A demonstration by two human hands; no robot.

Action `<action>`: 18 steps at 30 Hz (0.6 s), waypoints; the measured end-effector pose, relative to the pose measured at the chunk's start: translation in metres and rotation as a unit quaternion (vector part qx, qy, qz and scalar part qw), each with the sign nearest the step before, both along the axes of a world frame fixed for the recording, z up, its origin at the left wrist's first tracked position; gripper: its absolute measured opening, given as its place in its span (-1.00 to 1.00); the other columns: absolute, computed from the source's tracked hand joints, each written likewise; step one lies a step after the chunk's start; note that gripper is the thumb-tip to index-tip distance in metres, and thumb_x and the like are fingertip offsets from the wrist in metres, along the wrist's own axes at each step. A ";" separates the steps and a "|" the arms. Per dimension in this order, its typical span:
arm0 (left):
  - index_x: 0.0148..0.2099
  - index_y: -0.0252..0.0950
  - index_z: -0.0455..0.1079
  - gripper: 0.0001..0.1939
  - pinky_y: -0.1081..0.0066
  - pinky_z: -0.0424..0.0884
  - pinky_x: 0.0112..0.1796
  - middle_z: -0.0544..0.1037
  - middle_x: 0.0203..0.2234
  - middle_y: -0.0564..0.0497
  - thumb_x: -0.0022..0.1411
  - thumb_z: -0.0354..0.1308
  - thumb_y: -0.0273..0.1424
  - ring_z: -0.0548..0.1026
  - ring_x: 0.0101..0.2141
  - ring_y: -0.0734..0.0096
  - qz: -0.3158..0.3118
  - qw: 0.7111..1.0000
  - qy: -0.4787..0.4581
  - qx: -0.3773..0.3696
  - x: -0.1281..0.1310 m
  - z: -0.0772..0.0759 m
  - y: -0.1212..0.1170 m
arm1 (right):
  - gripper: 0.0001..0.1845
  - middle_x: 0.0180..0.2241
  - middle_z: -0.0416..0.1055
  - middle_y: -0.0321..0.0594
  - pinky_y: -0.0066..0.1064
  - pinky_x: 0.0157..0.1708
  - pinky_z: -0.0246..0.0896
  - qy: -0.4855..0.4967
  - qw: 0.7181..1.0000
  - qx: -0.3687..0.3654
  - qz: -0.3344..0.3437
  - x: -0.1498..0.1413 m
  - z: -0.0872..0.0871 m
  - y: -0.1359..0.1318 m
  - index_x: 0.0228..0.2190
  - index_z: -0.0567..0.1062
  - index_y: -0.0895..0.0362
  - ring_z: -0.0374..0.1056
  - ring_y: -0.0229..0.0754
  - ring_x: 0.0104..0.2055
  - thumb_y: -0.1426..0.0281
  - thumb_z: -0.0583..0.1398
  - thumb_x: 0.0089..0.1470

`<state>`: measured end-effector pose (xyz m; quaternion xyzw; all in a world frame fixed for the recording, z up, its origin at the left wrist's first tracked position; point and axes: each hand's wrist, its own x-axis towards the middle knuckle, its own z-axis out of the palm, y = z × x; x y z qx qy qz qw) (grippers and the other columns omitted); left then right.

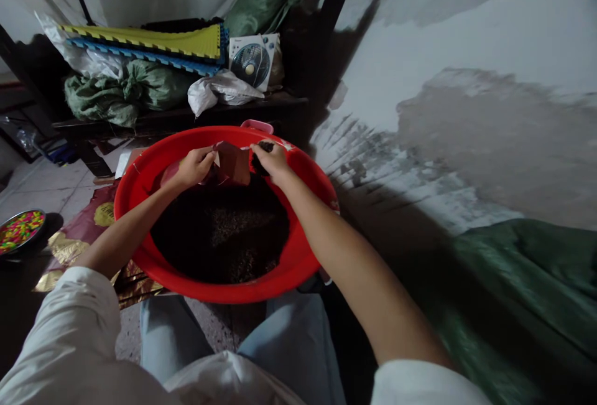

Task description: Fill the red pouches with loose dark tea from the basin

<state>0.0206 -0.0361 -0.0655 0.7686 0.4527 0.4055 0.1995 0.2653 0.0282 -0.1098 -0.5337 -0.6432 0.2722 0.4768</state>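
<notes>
My left hand (196, 167) is closed on a maroon and brown packet (234, 163) above the far side of a large red tub (224, 293). My right hand (273, 161) is cupped round a handful of dark loose grains (267, 146), its fingertips close to the packet's right edge; whether they touch it I cannot tell. More dark grains (237, 224) fill the bottom of the tub, too small and dim to name. Part of another maroon bag seems to lie in the tub under my left wrist.
Maroon and gold bags (84, 231) lie left of the tub. A metal bowl of bright coloured pieces (21, 231) stands at far left. Behind, a dark bench holds foam mats (153, 41), sacks (158, 84) and a box fan (252, 63). Green sheeting (527, 268) lies right, by the wall.
</notes>
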 end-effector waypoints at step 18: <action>-0.45 -0.21 0.23 -0.61 0.41 0.14 -0.51 0.38 -0.63 0.06 0.47 0.01 -0.26 0.31 -0.56 0.46 0.005 1.000 -0.026 0.008 -0.001 -0.003 0.003 | -0.52 0.26 0.39 -0.02 -0.03 0.27 0.37 0.093 0.982 0.164 0.012 -0.039 0.009 -0.022 0.11 0.47 -0.06 0.42 0.02 0.20 -0.04 0.04 0.38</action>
